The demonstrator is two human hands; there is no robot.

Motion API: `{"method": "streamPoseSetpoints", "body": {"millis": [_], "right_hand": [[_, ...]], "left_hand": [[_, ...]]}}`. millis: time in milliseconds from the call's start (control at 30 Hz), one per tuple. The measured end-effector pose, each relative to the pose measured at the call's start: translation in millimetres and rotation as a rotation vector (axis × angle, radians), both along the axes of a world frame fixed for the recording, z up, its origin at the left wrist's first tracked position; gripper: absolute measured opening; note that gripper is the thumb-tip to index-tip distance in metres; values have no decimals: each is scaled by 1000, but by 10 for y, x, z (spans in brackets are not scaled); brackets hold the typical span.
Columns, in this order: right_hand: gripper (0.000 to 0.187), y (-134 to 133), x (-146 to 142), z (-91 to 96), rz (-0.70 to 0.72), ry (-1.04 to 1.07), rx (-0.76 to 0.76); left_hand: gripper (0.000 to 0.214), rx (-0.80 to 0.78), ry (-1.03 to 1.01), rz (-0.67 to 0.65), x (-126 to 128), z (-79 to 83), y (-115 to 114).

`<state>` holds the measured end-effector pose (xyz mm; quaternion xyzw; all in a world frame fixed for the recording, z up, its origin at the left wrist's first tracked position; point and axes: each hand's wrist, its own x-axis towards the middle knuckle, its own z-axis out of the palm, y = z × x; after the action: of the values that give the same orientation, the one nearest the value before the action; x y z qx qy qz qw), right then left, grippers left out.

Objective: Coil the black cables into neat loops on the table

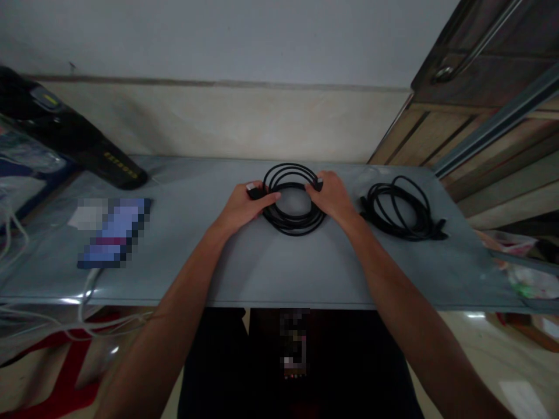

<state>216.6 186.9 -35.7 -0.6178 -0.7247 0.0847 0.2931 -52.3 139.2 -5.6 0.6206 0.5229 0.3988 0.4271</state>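
Observation:
A black cable (293,224) is wound into a round coil of several loops, held low over the grey tabletop or resting on it; I cannot tell which. On its left side my left hand (248,205) is closed, thumb across the loops, with one plug (252,191) jutting out beside the fingers. The coil's right side is pinched in my right hand (331,195), where the cable's other plug (319,184) shows by the thumb. To the right of that hand lies a second black cable (399,224), looped loosely, touched by neither hand.
The grey table (288,279) stands against a tiled wall. At the left are a phone (114,233) with a white cord (88,291) and a dark cylindrical device (87,139). A wooden door (463,87) and a metal post (502,122) are on the right. A red stool (70,366) is below.

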Motion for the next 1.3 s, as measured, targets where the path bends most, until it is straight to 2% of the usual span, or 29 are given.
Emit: {"method": "streamPoseSetpoints", "body": {"millis": [100, 200, 333, 533, 633, 800, 1067, 1300], "right_hand": [[10, 33, -20, -86, 68, 37, 51], [19, 14, -63, -90, 112, 64, 38], [30, -24, -108, -60, 138, 67, -4], [17, -34, -127, -45, 163, 58, 18], [18, -49, -137, -23, 154, 63, 16], [32, -72, -144, 9, 167, 120, 27], [16, -42, -134, -33, 160, 124, 31], [15, -48, -140, -45, 157, 143, 32]], "left_hand": [[40, 179, 116, 105, -5, -44, 49], [41, 275, 194, 138, -47, -120, 109], [49, 292, 226, 103, -107, -220, 165], [71, 291, 238, 0, -141, -256, 179], [68, 257, 214, 6, -138, -237, 151], [57, 229, 137, 2, -113, -177, 99], [39, 292, 208, 47, -111, -106, 66], [38, 297, 198, 34, -101, -125, 59]]}}
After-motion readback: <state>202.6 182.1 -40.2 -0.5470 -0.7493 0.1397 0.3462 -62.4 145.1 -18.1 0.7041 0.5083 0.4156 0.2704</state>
